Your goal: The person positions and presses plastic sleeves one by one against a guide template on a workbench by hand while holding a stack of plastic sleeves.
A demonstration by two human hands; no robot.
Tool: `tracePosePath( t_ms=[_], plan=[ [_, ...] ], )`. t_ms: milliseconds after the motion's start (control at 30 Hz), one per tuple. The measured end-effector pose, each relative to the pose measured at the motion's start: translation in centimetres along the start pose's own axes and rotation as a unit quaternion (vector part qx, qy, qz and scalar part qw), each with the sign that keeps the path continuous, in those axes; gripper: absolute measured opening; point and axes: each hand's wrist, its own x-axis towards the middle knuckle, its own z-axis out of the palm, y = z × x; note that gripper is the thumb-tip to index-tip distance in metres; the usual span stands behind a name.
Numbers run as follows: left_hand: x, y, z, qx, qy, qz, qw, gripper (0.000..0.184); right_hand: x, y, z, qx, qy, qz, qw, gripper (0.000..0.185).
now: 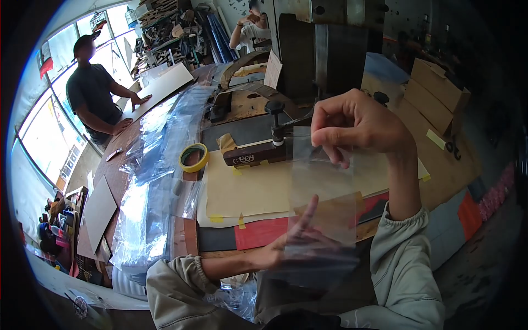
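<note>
My right hand (pixel 357 129) is raised at the right of centre, thumb and fingers pinched on the top edge of a clear plastic bag (pixel 322 181), which hangs down over the work table. My left hand (pixel 291 242) is lower down, behind or against the lower part of the bag, its index finger pointing up and its fingers apart. Beyond the bag, a dark clamp bar (pixel 256 155) with a black knob (pixel 275 108) lies across cream sheets (pixel 247 190). A yellow tape roll (pixel 194 158) is left of the bar.
Stacked clear plastic bags (pixel 146 203) cover the table's left part. One person (pixel 93 91) stands at far left, hands on a white board (pixel 159 91); another person (pixel 253 30) is at the back. Cardboard boxes (pixel 434 93) and scissors (pixel 453 150) are at right. A metal machine column (pixel 341 60) rises ahead.
</note>
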Motion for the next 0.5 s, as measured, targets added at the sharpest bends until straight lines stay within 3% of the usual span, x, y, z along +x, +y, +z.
tracePosePath(
  t_ms=[133, 200, 267, 367, 433, 500],
  plan=[
    [-0.4, -2.4, -1.0, -0.041, 0.098, -0.042, 0.993, 0.085, -1.6, 0.0, 2.3, 0.024, -0.03, 0.049, 0.998, 0.014],
    [-0.8, -3.8, -1.9, -0.048, 0.128, -0.072, 0.988, 0.086, -2.9, 0.8, 3.9, -0.007, -0.217, -0.064, 0.974, 0.016],
    [-0.1, -1.8, 0.4, -0.055, 0.158, -0.044, 0.985, 0.082, -3.2, 3.1, 5.3, 0.033, -0.424, -0.237, 0.874, 0.019],
    [-0.2, -1.7, 0.1, -0.004, 0.128, -0.045, 0.991, 0.08, -3.7, 4.8, 3.9, 0.082, -0.368, -0.225, 0.898, 0.021],
    [-0.3, -1.9, -0.2, 0.013, 0.095, -0.06, 0.994, 0.078, -5.0, 5.1, 3.1, 0.001, -0.074, -0.098, 0.992, 0.024],
    [-0.5, -2.2, 0.5, -0.013, 0.094, -0.052, 0.994, 0.078, -4.1, 6.7, 3.8, -0.142, 0.095, -0.039, 0.984, 0.019]
  ],
)
